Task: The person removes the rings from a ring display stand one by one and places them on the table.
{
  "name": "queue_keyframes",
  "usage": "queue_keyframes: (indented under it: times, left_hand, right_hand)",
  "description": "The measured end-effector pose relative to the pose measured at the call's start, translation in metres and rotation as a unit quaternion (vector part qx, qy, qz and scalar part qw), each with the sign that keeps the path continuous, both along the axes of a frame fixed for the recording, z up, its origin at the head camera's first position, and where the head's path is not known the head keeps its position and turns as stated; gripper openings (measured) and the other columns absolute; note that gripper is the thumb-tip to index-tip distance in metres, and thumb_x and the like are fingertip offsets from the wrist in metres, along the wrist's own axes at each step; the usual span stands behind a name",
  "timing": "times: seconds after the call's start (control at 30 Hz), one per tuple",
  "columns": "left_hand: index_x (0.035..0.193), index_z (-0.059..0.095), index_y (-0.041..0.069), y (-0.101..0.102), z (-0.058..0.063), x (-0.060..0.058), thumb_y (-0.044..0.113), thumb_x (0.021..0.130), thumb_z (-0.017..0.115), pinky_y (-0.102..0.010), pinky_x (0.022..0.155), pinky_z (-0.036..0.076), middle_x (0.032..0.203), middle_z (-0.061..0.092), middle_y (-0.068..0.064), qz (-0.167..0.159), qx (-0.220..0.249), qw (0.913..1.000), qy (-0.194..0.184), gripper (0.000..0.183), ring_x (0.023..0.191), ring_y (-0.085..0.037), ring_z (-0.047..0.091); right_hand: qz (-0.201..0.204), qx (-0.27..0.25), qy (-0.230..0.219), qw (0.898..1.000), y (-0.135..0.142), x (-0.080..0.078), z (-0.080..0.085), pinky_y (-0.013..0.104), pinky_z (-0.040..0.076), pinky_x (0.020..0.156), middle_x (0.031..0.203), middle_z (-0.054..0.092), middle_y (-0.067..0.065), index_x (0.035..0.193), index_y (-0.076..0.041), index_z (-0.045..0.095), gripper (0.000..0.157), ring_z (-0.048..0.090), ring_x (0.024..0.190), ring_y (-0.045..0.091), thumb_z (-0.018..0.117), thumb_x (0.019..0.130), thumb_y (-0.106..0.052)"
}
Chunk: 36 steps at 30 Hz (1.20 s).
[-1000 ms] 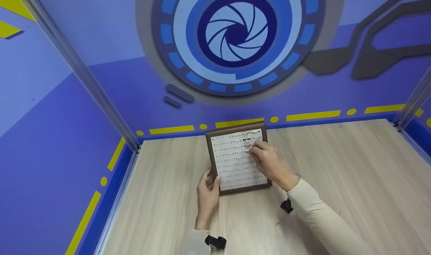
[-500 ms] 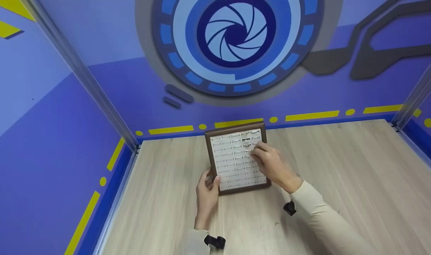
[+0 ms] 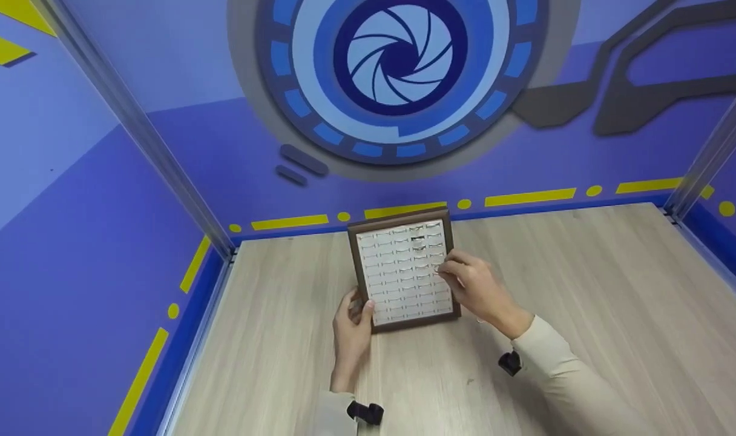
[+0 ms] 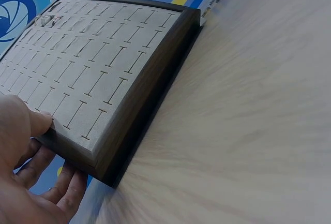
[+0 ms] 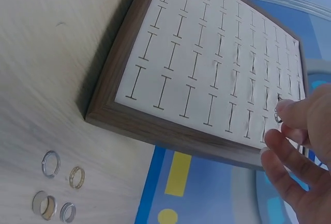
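Observation:
A ring display tray (image 3: 398,284) with a brown wooden frame and a pale slotted pad leans back, tilted up from the table. My left hand (image 3: 353,330) grips its lower left edge, thumb on the pad and fingers behind, as the left wrist view (image 4: 31,167) also shows. Between thumb and fingertips my right hand (image 3: 480,290) pinches a small silver ring (image 5: 277,116), held close over the pad near the tray's right side. A few rings (image 4: 47,20) sit in slots toward the top. Most of the other slots hold nothing.
Several loose rings, among them a silver one (image 5: 50,164) and a gold-coloured one (image 5: 76,177), stand on the wooden table (image 3: 271,339) to the tray's right. Blue printed panels (image 3: 186,151) wall in the table's back and sides.
My right hand has moved right and slightly down across the pad, from the column with seated rings toward the tray's right edge. My left hand keeps its hold on the tray.

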<state>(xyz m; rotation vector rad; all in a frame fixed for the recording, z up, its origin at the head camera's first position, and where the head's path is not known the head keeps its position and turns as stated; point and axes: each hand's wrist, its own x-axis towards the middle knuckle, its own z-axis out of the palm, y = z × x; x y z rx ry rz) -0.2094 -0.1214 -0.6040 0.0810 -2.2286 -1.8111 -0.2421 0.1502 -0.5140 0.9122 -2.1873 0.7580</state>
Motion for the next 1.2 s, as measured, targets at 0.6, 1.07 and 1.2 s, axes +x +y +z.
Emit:
queue_keyframes:
  times: [0.6, 1.07, 1.2]
  left_hand:
    - [0.150, 0.056, 0.005, -0.001, -0.001, 0.001, 0.012, 0.107, 0.066, -0.039, 0.105, 0.061, 0.139, 0.067, -0.018, 0.000, 0.000, 0.9999, -0.016, 0.045, 0.126, -0.032, 0.069]
    - [0.150, 0.056, 0.005, 0.001, 0.001, 0.002, 0.010, 0.105, 0.067, -0.041, 0.104, 0.061, 0.138, 0.067, -0.020, 0.007, -0.002, 0.9999, -0.014, 0.046, 0.124, -0.033, 0.069]
    - [0.150, 0.056, 0.005, 0.001, 0.002, 0.001, 0.011, 0.106, 0.067, -0.041, 0.104, 0.061, 0.137, 0.067, -0.019, 0.008, -0.007, 0.9998, -0.018, 0.046, 0.124, -0.033, 0.069]
  right_hand:
    - [-0.026, 0.037, -0.022, 0.999, 0.046, 0.020, -0.020, 0.030, 0.063, 0.064, 0.089, 0.069, 0.002, 0.090, -0.005, 0.079, 0.022, 0.068, 0.077, 0.014, 0.086, 0.079, 0.013]
    - [-0.056, 0.049, -0.067, 0.995, 0.077, 0.035, -0.039, 0.028, 0.062, 0.063, 0.090, 0.069, -0.003, 0.090, -0.012, 0.078, 0.023, 0.067, 0.077, 0.010, 0.085, 0.082, 0.009]
    - [-0.065, 0.041, -0.071, 0.995, 0.086, 0.039, -0.045, 0.031, 0.062, 0.065, 0.090, 0.070, -0.004, 0.089, -0.011, 0.079, 0.021, 0.067, 0.078, 0.010, 0.085, 0.082, 0.008]
